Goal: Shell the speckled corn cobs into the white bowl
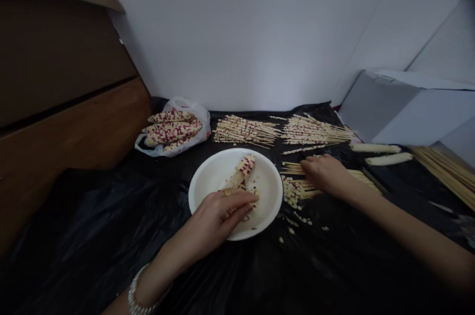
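My left hand [222, 213] reaches over the near rim of a white bowl [199, 176], its fingers pressed together beside loose corn kernels [256, 190]. Whatever those fingers pinch is hidden. Inside the bowl leans a partly stripped corn cob [245, 166], with red and cream kernels left on its upper end. To the right, my right hand [324, 172] is curled down over a bundle of thin bamboo skewers [361, 179]. Its fingertips are out of sight, so its grip on a skewer cannot be made out. A heap of pale kernels [292, 192] touches the skewers' left ends.
Speckled corn cobs [172, 131] fill a plastic bag [202, 117] at back left. Two piles of kernel-threaded skewers [241, 129] lie behind the bowl. Bare cobs [388, 158], more skewers [445, 171] and a white box [393, 102] are at right. Black plastic sheeting [129, 216] covers the surface.
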The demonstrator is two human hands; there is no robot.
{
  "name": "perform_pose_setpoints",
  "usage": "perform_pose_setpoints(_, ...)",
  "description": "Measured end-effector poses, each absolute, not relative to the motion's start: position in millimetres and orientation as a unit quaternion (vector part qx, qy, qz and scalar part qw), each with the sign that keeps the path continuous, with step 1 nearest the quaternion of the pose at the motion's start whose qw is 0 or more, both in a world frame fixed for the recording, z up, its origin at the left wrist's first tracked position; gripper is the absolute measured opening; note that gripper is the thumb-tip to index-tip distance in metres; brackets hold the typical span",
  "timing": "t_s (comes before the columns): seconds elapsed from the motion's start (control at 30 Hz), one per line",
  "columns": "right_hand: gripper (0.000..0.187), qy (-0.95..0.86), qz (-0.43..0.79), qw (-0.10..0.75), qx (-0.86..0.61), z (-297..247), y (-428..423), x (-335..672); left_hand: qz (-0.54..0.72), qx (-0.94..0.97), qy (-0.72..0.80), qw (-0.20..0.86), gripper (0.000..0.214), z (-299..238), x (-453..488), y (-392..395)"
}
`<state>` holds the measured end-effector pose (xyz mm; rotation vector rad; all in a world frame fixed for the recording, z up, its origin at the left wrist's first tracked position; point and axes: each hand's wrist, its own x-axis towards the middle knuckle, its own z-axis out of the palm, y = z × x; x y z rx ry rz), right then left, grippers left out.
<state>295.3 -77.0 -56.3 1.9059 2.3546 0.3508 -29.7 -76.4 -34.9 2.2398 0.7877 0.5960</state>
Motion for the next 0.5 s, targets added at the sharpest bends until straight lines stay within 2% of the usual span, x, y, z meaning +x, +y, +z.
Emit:
perform_pose_setpoints(0.2, 0.021, 0.769, 0.100, -0.078, 0.627, -40, -80, 287, 0.307, 0.844, 0.357, 0.256, 0.032, -39, -34, -59)
perform_pose_setpoints(0.27, 0.026, 0.765, 0.090, -0.122, 0.627, -35, -77, 275, 0.301, 0.845, 0.380, 0.225, 0.038, -41, -33, -54)
perform_pose_setpoints(0.3, 0.025, 0.755, 0.055, -0.174, 0.630, -34, -75, 269, 0.278, 0.852, 0.385, 0.220, 0.043, -42, -33, -52)
perform_pose_setpoints(0.4, 0.027, 0.758, 0.020, -0.203, 0.619, -30, -67, 250, 0.207, 0.856, 0.415, 0.228, 0.058, -46, -30, -48)
perform_pose_setpoints(0.5, 0.027, 0.768, -0.019, -0.225, 0.599, -25, -58, 237, 0.233, 0.838, 0.419, 0.261, 0.058, -50, -30, -44)
